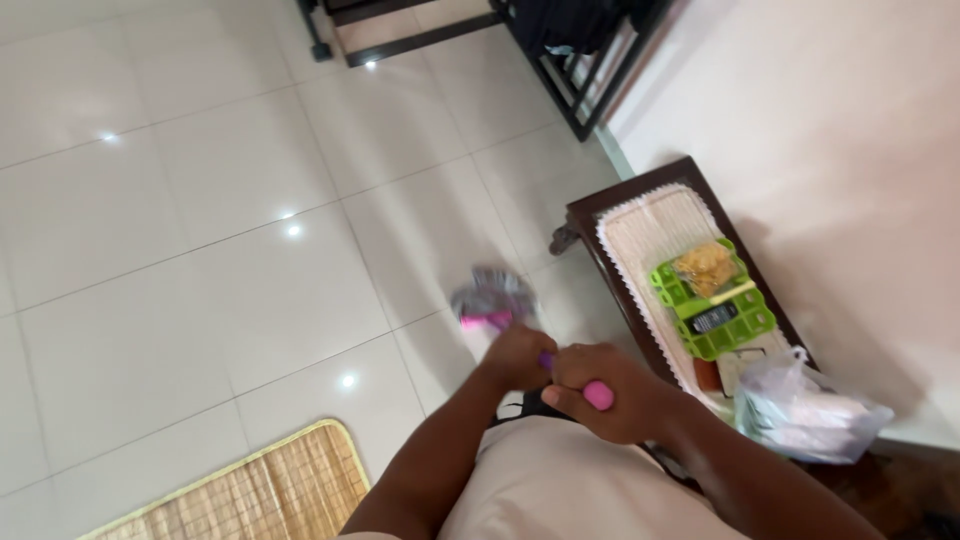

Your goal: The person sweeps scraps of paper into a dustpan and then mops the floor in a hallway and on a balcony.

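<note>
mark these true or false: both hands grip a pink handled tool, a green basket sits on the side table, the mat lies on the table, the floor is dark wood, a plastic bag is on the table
1. Both hands grip a pink-handled tool. True: the left hand and right hand close on the pink handle, whose blurred grey head is near the floor.
2. A green basket sits on the side table. True.
3. The woven mat lies on the table. False: it lies on the floor.
4. The floor is dark wood. False: it is pale glossy tile.
5. A plastic bag is on the table. True.
</note>
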